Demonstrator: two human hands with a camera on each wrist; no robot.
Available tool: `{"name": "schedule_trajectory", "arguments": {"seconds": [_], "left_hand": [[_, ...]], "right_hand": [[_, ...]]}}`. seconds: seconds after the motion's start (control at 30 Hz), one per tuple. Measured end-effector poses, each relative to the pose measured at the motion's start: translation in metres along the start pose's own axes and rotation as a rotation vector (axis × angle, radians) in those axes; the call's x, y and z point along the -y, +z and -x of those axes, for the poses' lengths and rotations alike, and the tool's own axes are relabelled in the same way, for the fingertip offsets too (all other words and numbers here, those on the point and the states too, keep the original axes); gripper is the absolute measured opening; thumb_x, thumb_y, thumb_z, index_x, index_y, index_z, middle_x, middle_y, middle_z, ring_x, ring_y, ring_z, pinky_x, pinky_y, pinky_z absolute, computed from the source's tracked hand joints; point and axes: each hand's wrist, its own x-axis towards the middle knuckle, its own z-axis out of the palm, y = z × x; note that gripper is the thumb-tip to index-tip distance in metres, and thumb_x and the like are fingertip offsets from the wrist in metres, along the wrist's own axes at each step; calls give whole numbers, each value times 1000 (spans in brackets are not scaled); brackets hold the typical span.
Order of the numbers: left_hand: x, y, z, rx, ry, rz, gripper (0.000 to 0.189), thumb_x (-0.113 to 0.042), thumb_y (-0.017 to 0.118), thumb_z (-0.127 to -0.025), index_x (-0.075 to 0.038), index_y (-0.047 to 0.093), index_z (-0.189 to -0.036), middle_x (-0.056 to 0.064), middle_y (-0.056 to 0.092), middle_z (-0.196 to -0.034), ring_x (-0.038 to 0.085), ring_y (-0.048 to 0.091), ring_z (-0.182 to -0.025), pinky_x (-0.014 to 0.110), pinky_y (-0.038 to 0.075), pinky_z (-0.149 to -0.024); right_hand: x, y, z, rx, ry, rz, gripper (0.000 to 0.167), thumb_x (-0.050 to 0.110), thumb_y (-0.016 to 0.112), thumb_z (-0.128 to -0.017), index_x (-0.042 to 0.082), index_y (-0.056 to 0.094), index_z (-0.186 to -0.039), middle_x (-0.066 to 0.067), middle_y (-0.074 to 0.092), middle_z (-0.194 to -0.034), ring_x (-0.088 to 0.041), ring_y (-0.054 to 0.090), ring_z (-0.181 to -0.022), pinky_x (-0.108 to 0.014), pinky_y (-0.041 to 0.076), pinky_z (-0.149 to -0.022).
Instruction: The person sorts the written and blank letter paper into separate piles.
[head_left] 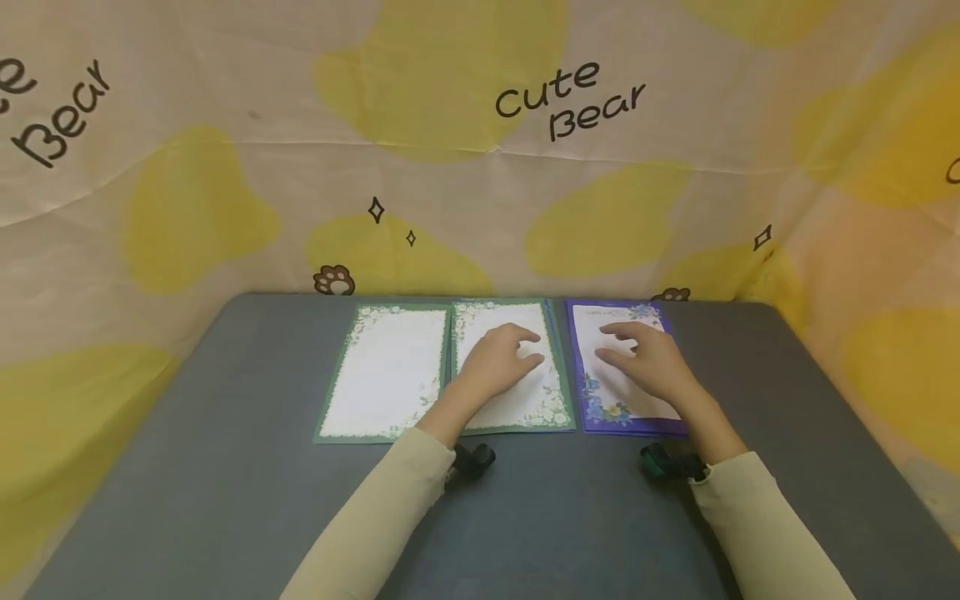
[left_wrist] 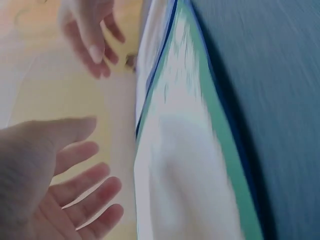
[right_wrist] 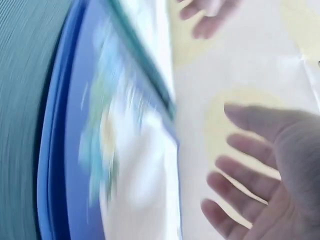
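Three sheets of flower-bordered letter paper lie side by side. My left hand is over the middle green-edged sheet, thumb and fingers spread apart and holding nothing. A thin blue edge shows beneath that sheet's right side. My right hand hovers over the purple-edged sheet, its fingers loosely bent with nothing in them. In the right wrist view several layers show at the edge of this purple stack. Farther left, apart from both hands, lies another green-edged sheet.
The papers lie on a dark grey table near its back edge. Behind and beside it hangs a cream and yellow printed cloth. Black straps with small devices sit at both wrists.
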Motion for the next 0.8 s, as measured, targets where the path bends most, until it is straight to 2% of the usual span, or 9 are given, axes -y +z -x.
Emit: {"name": "schedule_trajectory", "arguments": {"seconds": [0.17, 0.3, 0.37, 0.53, 0.63, 0.8], "left_hand": [[32, -17, 14, -17, -19, 24, 45, -34, 73, -93, -14, 67, -133, 7, 62, -142, 28, 55, -137, 47, 45, -115], [52, -21, 21, -30, -28, 30, 55, -38, 78, -88, -16, 65, -136, 5, 59, -146, 28, 50, -142, 48, 40, -118], [61, -20, 22, -21, -21, 4, 62, -42, 80, -86, -17, 62, -140, 5, 55, -151, 28, 45, -146, 49, 37, -121], [75, -13, 22, 49, 45, -88, 80, -53, 79, -82, -17, 53, -148, 6, 41, -162, 29, 29, -155, 52, 23, -127], [79, -8, 22, 94, 66, -103, 88, -58, 79, -80, -17, 48, -152, 7, 33, -166, 30, 20, -158, 54, 13, -129], [86, -2, 23, 93, 91, -135, 90, -62, 77, -80, -17, 48, -152, 8, 30, -167, 29, 18, -159, 53, 7, -130]], "right_hand": [[21, 20, -8, 61, -38, -110, 48, 33, 71, -95, 8, 63, -136, -19, 65, -137, -43, 64, -118, -59, 54, -98], [32, 36, -13, 82, -55, -144, 48, 33, 72, -94, 11, 64, -136, -16, 62, -141, -44, 61, -125, -60, 51, -102], [36, 45, -15, 83, -89, -145, 49, 33, 73, -93, 11, 64, -135, -16, 62, -142, -43, 58, -130, -61, 48, -107], [36, 64, -20, 125, -188, -120, 58, 32, 78, -89, 8, 61, -139, -15, 56, -149, -39, 48, -142, -61, 38, -116], [33, 74, -22, 174, -219, -84, 70, 38, 80, -87, 9, 55, -146, -16, 46, -157, -39, 38, -149, -63, 33, -119], [33, 84, -23, 230, -262, 38, 85, 50, 77, -85, 9, 46, -152, -17, 37, -162, -40, 26, -154, -63, 20, -124]]}}
